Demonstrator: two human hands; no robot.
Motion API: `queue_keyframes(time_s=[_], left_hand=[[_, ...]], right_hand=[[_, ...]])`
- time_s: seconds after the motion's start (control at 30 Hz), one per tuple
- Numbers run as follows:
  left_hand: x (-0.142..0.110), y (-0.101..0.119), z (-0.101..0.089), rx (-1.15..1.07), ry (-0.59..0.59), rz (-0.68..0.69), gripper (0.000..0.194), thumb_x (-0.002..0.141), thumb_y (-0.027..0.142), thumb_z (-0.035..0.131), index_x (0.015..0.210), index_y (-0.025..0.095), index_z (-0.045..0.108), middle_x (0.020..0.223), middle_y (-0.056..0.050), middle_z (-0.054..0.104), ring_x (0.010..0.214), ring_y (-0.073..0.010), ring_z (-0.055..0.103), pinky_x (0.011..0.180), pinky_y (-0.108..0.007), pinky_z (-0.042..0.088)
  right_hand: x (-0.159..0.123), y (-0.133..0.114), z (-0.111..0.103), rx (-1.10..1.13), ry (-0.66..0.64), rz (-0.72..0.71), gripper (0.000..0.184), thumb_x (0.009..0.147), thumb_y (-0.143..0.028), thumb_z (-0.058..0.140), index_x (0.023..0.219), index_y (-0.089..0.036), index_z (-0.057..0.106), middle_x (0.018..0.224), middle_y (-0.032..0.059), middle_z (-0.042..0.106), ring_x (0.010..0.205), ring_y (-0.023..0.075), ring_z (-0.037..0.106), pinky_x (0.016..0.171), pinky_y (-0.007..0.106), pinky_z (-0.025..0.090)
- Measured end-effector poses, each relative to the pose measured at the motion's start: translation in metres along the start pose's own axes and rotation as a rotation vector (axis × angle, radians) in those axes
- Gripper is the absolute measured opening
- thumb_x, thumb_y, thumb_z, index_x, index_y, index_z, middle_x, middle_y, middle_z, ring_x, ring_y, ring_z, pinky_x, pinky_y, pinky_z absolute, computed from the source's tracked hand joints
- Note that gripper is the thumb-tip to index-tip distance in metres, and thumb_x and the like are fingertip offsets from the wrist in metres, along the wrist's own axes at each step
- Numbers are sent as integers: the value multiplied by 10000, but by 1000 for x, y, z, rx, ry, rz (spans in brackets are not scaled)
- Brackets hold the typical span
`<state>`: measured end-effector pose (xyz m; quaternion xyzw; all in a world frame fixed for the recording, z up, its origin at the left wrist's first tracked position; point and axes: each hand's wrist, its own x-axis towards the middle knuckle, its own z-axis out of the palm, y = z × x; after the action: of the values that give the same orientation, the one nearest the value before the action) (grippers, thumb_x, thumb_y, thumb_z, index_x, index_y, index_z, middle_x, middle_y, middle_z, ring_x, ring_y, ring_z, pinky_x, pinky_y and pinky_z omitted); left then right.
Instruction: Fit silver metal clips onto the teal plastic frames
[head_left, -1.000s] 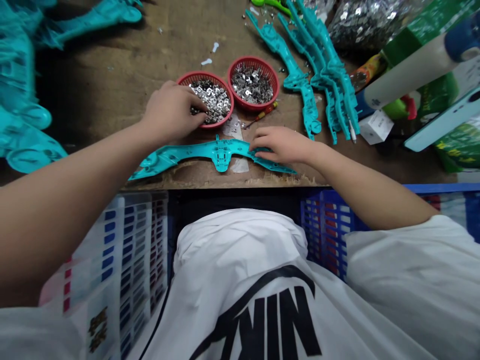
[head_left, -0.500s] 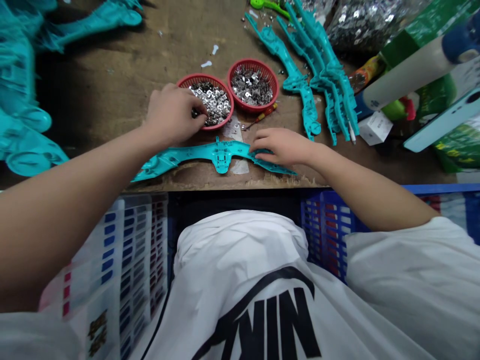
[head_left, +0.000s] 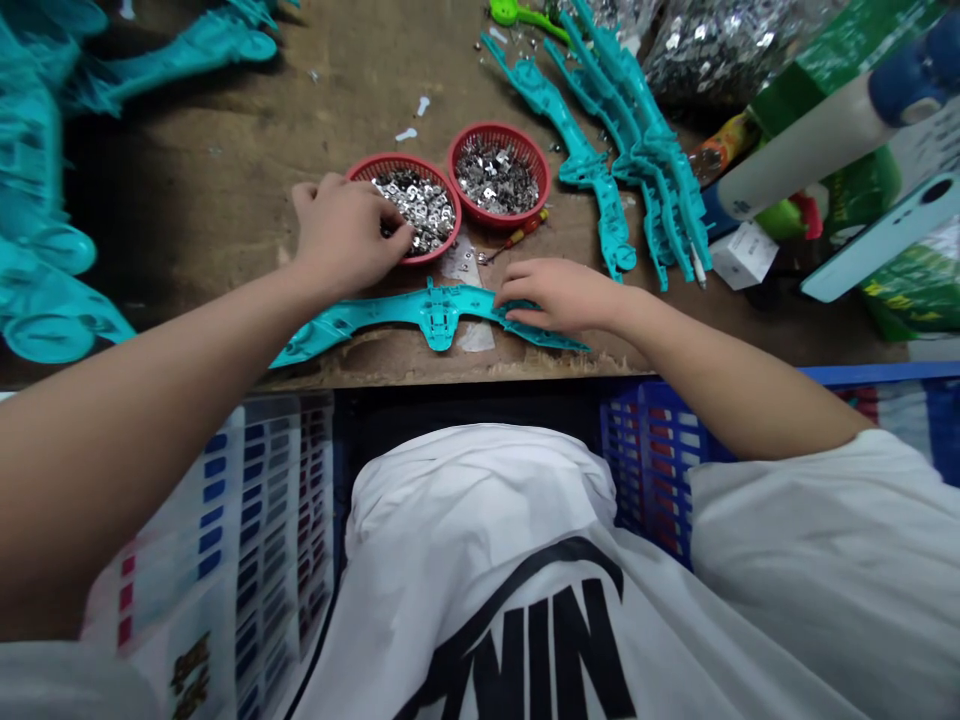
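My left hand (head_left: 349, 235) is at the near-left rim of a red plastic basket (head_left: 450, 243) filled with small shiny metal clips (head_left: 420, 207). Its fingers are curled together over the clips, and whatever sits between the fingertips is hidden. A long teal plastic part (head_left: 439, 318), shaped like a wide wing with a central tab, lies along the table's front edge. My right hand (head_left: 555, 293) rests with bent fingers on its right end, gripping it against the table.
A second red basket (head_left: 540, 190) holds more metal pieces, with a red-and-yellow screwdriver (head_left: 527, 230) beside it. Several teal parts (head_left: 645, 140) lie at right, others (head_left: 45, 230) pile at left. A bottle (head_left: 814, 145), a white box (head_left: 745, 255) and a phone (head_left: 877, 240) stand far right.
Both hands keep nearly the same place and pose. The whole view has shifted slightly; the teal part stays where it was on the table.
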<state>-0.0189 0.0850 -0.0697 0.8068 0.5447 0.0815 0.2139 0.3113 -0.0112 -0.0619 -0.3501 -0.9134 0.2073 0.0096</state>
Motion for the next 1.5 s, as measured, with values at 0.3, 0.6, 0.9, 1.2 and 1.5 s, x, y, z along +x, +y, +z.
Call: queue_keyframes(time_s=[0.3,0.6,0.9,1.2,1.5], left_hand=[[-11,13,-12,-71,153,169,430,1238,558,607,1352,270,905,1737,-166,734,1680,-446,595,1438,-742,390],[-51,51,-4,-149,143,412,489,1321,695,511,1293,417,912,1484,-46,881,1551,-371,767,1347,-692,623],[-39,30,33,-123,-148,669,498,1234,526,570,1395,243,947,1544,-165,918,1505,-431,820,1382,-666,621],[-44,18,60,56,-206,756,486,1191,397,548,1376,312,989,1616,-131,899,1452,-419,866,1286,-602,682],[-46,18,54,26,-243,755,490,1196,368,576,1488,272,958,1663,-141,874,1503,-405,843,1328,-566,685]], right_hand=[[8,-11,2,212,436,210,479,1264,-405,622,1603,-178,873,1445,165,917,1328,350,859,1205,513,659],[16,-56,-5,423,559,307,513,1277,-624,635,1472,-235,907,1367,117,911,1301,347,851,1238,587,722],[12,-6,-4,216,169,134,305,1233,-292,634,1377,-203,888,1348,148,907,1291,365,813,1207,544,635],[20,7,15,35,-10,-37,345,1274,-199,545,1375,-200,874,1370,137,850,1368,358,764,1190,515,553],[17,5,21,4,49,-116,359,1308,-266,540,1299,-180,889,1366,157,847,1288,350,716,1127,517,567]])
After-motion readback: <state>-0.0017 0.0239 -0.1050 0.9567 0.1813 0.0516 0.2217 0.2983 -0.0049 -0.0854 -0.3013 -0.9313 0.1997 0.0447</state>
